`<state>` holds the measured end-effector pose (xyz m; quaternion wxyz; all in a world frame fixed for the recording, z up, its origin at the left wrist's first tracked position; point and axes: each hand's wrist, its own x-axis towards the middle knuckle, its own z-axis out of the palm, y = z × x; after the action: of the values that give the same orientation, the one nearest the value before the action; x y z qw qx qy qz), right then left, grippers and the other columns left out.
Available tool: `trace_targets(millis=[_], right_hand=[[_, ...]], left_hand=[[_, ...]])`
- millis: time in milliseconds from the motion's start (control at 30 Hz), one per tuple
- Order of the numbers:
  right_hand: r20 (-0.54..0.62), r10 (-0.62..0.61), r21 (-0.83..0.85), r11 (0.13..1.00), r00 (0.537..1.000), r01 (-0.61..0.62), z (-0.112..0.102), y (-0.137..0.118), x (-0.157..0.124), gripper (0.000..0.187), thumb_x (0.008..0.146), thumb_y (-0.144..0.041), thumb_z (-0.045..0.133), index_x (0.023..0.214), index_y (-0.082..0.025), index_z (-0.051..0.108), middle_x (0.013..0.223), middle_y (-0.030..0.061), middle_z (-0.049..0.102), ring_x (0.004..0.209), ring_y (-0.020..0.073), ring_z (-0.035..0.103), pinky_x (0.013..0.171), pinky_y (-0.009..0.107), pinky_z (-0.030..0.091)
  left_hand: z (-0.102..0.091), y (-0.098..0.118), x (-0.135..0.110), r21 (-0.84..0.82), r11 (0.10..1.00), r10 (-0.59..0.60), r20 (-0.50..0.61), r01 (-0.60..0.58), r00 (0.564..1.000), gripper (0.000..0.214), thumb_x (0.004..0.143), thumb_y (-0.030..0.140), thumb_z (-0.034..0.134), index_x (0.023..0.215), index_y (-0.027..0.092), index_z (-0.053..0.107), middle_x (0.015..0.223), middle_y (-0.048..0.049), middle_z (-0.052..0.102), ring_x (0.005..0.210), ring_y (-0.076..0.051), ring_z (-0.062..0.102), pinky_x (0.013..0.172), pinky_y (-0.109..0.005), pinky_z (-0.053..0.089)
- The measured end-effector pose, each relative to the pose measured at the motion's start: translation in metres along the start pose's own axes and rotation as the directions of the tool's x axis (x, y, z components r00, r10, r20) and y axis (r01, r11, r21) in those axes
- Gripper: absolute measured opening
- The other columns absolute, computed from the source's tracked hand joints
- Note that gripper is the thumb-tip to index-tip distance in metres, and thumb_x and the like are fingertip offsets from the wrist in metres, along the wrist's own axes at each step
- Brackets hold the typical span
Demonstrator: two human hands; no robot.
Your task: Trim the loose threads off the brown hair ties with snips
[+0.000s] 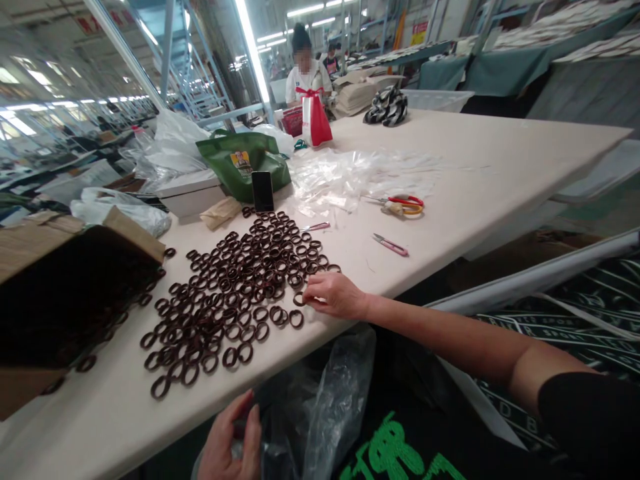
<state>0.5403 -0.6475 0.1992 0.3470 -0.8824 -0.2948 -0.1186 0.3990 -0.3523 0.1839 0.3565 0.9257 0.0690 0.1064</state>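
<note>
A wide pile of dark brown ring-shaped loops (235, 287) covers the near left part of the pale table (480, 167). At the pile's right edge, my right hand (333, 295) is closed, its fingertips pinched on a brown loop (299, 299) at the tabletop. My left hand (231, 443) is below the table's front edge, palm up, thumb and forefinger curved with a gap between them and nothing visible inside. Beside it, a clear plastic bag (335, 393) hangs over my lap, against a black garment with green lettering.
An open cardboard box (135, 243) lies at left, loops along its edge. Pink thread snips (393, 245), more snips (317, 227) and red-orange scissors (407, 204) lie beyond. Behind are a phone (263, 191), green bag (245, 157), plastic sheets (345, 177) and a person (306, 79).
</note>
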Motion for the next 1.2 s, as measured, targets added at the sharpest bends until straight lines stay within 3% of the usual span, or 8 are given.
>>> trace_targets(millis=[67, 167, 300, 467, 567, 767, 1033, 1200], right_hand=[[-0.005, 0.165, 0.365, 0.918, 0.986, -0.152, 0.003, -0.016, -0.004, 0.012, 0.084, -0.023, 0.061, 0.085, -0.016, 0.071, 0.080, 0.0028, 0.064, 0.071, 0.0131, 0.054, 0.070, 0.026, 0.042], [0.272, 0.347, 0.793, 0.447, 0.898, -0.413, 0.008, -0.042, -0.011, 0.016, 0.076, -0.030, 0.069, 0.083, -0.015, 0.068, 0.075, -0.0008, 0.064, 0.065, 0.0099, 0.052, 0.065, 0.023, 0.043], [0.604, 0.221, 0.796, -0.123, 0.766, -0.592, 0.013, -0.063, -0.018, 0.028, 0.064, -0.031, 0.081, 0.080, -0.013, 0.066, 0.070, -0.0027, 0.062, 0.057, 0.0060, 0.052, 0.059, 0.019, 0.043], [0.695, 0.128, 0.699, -0.352, 0.708, -0.623, 0.017, -0.068, -0.021, 0.028, 0.062, -0.026, 0.082, 0.078, -0.012, 0.064, 0.063, -0.0045, 0.058, 0.052, 0.0034, 0.048, 0.053, 0.015, 0.039], [0.681, 0.173, 0.728, -0.264, 0.712, -0.632, 0.019, -0.069, -0.024, 0.025, 0.064, -0.027, 0.079, 0.080, -0.013, 0.065, 0.069, -0.0030, 0.061, 0.057, 0.0051, 0.052, 0.056, 0.017, 0.040], [0.417, 0.303, 0.696, 0.500, 0.857, -0.515, 0.023, -0.070, -0.042, 0.012, 0.074, -0.017, 0.062, 0.084, -0.015, 0.069, 0.071, -0.0029, 0.063, 0.062, 0.0085, 0.050, 0.059, 0.020, 0.040], [-0.052, 0.189, 0.389, 0.908, 0.981, -0.155, 0.023, -0.049, -0.022, 0.019, 0.087, -0.021, 0.057, 0.102, -0.018, 0.067, 0.110, 0.0090, 0.067, 0.099, 0.0200, 0.062, 0.094, 0.036, 0.049], [0.008, 0.102, 0.098, 0.990, 0.995, -0.102, 0.040, -0.042, -0.007, 0.042, 0.085, -0.027, 0.066, 0.125, -0.014, 0.061, 0.136, 0.0176, 0.057, 0.125, 0.0307, 0.053, 0.107, 0.050, 0.042]], left_hand=[[0.001, 0.025, 0.007, -0.160, 0.985, -0.059, 0.038, 0.064, 0.998, 0.040, 0.086, 0.052, 0.056, 0.112, 0.023, 0.068, 0.110, -0.0048, 0.074, 0.085, -0.022, 0.069, 0.082, -0.034, 0.055], [0.005, 0.054, 0.025, -0.392, 0.907, -0.093, 0.166, 0.153, 0.982, 0.054, 0.084, 0.054, 0.060, 0.126, 0.020, 0.063, 0.120, -0.0092, 0.070, 0.097, -0.023, 0.068, 0.079, -0.031, 0.055], [0.010, 0.077, 0.047, -0.525, 0.823, -0.052, 0.308, 0.215, 0.950, 0.057, 0.080, 0.057, 0.065, 0.119, 0.017, 0.068, 0.105, -0.0096, 0.072, 0.078, -0.017, 0.066, 0.067, -0.027, 0.053], [0.017, 0.088, 0.056, -0.584, 0.735, -0.051, 0.459, 0.344, 0.887, 0.046, 0.069, 0.053, 0.076, 0.091, 0.013, 0.072, 0.074, -0.0023, 0.067, 0.058, -0.010, 0.054, 0.055, -0.021, 0.044], [0.021, 0.084, 0.054, -0.594, 0.671, -0.095, 0.526, 0.445, 0.845, 0.045, 0.065, 0.054, 0.077, 0.083, 0.014, 0.067, 0.070, -0.0006, 0.064, 0.055, -0.008, 0.049, 0.051, -0.020, 0.039], [0.022, 0.036, 0.022, -0.397, 0.844, -0.092, 0.557, 0.362, 0.825, 0.034, 0.075, 0.050, 0.069, 0.080, 0.017, 0.065, 0.067, 0.0005, 0.063, 0.056, -0.012, 0.051, 0.057, -0.024, 0.043], [0.001, -0.029, -0.005, 0.245, 0.940, 0.196, 0.183, -0.238, 0.963, 0.030, 0.090, 0.040, 0.055, 0.104, 0.018, 0.069, 0.112, -0.0121, 0.069, 0.107, -0.028, 0.062, 0.098, -0.041, 0.046], [-0.022, -0.045, 0.009, 0.606, 0.775, 0.173, 0.067, -0.177, 0.983, 0.039, 0.089, 0.033, 0.055, 0.122, 0.012, 0.062, 0.126, -0.0174, 0.062, 0.122, -0.032, 0.053, 0.105, -0.045, 0.040]])
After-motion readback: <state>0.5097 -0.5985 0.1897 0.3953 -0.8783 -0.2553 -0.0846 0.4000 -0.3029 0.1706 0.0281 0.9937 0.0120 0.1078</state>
